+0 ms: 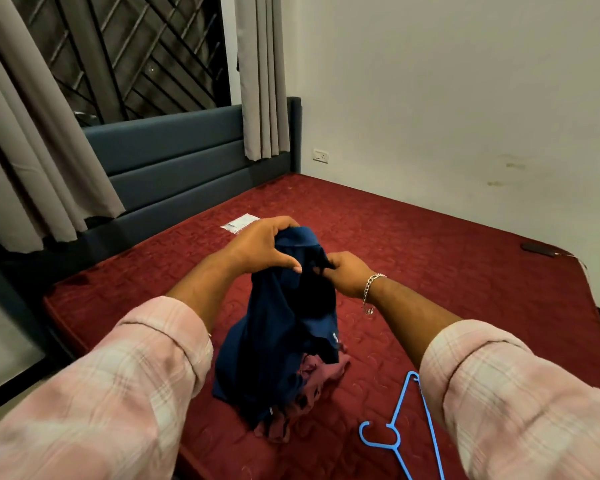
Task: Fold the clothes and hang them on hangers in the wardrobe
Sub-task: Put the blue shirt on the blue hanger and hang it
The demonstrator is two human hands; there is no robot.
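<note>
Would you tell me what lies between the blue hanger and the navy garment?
In the head view, a crumpled maroon garment lies between blue hanger and navy garment.

A red quilted mattress (pixel 413 237) is lying against a padded blue headboard (pixel 174 157), grey curtains (pixel 264 74) are hanging beside a barred window (pixel 136 46), and a white wall (pixel 447 98) is standing behind.

text: none legible | navy garment (pixel 278 341): small white mark, too blurred to read

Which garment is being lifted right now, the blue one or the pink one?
The navy blue garment, gripped by both the left hand and right hand; the pink garment lies beneath on the mattress.
</note>
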